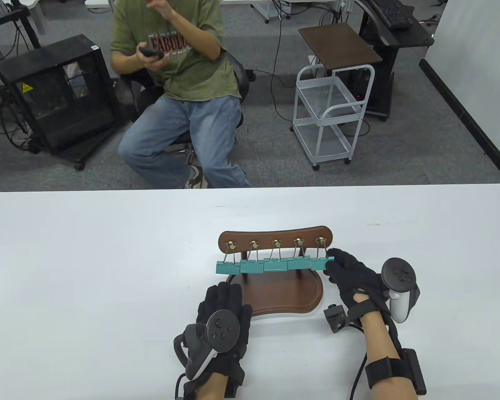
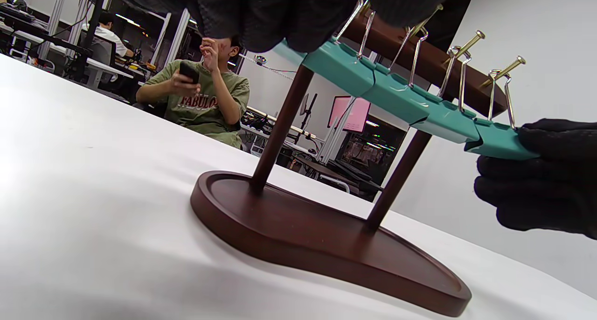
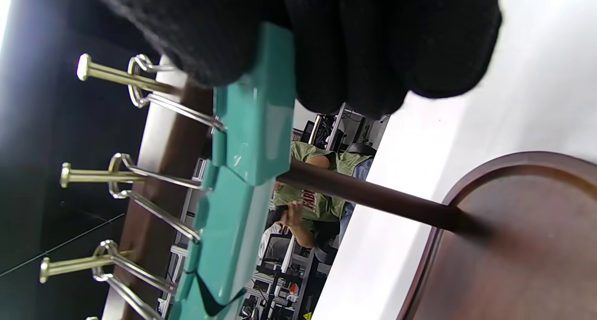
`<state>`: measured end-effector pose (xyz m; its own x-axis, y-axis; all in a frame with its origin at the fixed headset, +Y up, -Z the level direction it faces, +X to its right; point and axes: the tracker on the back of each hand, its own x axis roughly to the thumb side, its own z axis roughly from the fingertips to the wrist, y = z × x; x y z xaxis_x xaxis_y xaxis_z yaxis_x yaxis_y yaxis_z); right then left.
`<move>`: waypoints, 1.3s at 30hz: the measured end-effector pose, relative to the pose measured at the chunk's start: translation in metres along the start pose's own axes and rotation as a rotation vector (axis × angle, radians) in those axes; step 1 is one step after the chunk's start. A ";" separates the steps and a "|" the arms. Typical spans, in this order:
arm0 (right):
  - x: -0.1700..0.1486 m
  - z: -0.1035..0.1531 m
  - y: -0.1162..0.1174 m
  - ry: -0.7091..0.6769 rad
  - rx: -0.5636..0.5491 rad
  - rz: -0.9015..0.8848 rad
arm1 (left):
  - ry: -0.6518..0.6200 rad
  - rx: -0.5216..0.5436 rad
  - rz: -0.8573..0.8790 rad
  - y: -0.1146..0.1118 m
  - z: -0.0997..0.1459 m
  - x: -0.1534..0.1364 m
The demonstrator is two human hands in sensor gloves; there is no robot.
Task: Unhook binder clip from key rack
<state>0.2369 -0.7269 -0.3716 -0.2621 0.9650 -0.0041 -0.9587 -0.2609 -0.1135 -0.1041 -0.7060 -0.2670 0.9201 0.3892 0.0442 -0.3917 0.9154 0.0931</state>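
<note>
The right hand (image 1: 352, 277), in a black knit glove, has its fingers (image 3: 354, 54) clamped around the teal body of the rightmost binder clip (image 1: 321, 263), whose silver wire loop hangs on the rack's last brass peg (image 1: 320, 241). Four more glossy teal clips (image 1: 262, 266) hang edge to edge on the other pegs. The key rack (image 1: 275, 238) is a curved dark wooden bar on two round posts over a rounded, dished base (image 1: 289, 293). The left hand (image 1: 223, 321) lies flat, its fingers spread and loose on the smooth white table (image 1: 87, 271), touching the base's near edge.
</note>
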 end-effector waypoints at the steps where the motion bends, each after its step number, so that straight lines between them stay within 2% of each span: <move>1: 0.001 0.000 -0.001 -0.003 0.000 -0.006 | -0.001 0.000 0.000 0.000 0.000 0.000; 20: 0.008 0.005 -0.016 -0.020 0.025 -0.058 | 0.001 0.005 0.005 0.000 0.000 0.000; 33: 0.003 0.038 -0.059 -0.056 0.031 -0.109 | -0.004 0.002 -0.008 -0.002 0.000 0.001; 39: 0.000 0.051 -0.065 -0.078 0.051 -0.115 | -0.004 0.003 -0.012 -0.002 0.001 0.001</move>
<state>0.2934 -0.7114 -0.3137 -0.1560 0.9842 0.0836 -0.9868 -0.1515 -0.0578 -0.1023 -0.7075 -0.2665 0.9248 0.3776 0.0471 -0.3804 0.9197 0.0967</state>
